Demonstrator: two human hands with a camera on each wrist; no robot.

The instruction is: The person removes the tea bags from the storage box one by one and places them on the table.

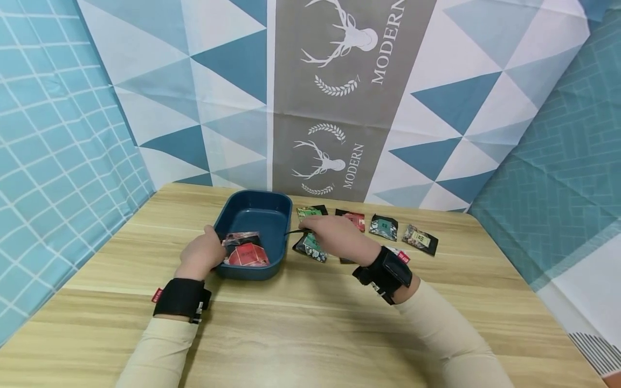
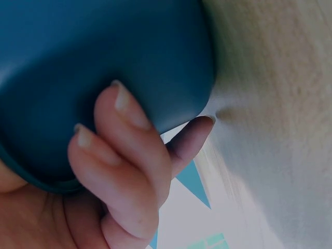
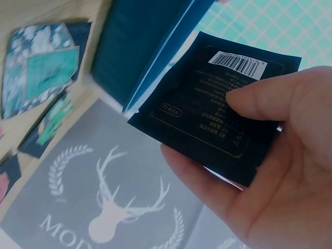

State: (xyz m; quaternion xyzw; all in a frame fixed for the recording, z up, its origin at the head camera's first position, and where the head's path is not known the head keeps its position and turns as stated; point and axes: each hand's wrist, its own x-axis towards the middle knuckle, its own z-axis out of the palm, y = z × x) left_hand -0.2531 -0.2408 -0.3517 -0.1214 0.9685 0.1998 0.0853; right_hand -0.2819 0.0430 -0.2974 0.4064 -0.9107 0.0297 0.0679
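A dark blue rectangular bin [image 1: 252, 273] stands left of the table's middle. My left hand [image 1: 201, 250] grips its left rim, thumb at the rim and fingers curled against the outer wall [image 2: 155, 57]. Inside, near the front, lie a red sachet [image 1: 248, 255] and at least one darker packet [image 1: 241, 236]. Above the bin's right rim, my right hand [image 1: 337, 236] pinches a flat black sachet [image 3: 207, 109] between thumb and fingers. The sachet's barcoded back faces the right wrist camera; in the head view it appears nearly edge-on.
Right of the bin lie a green sachet [image 1: 309, 212], a red one [image 1: 356, 220], a teal one [image 1: 384, 227] and a brown one [image 1: 420, 240]. A nearer teal sachet [image 1: 312, 249] and another packet are partly hidden by my right hand. Patterned cloth [image 1: 233, 108] hangs behind the table.
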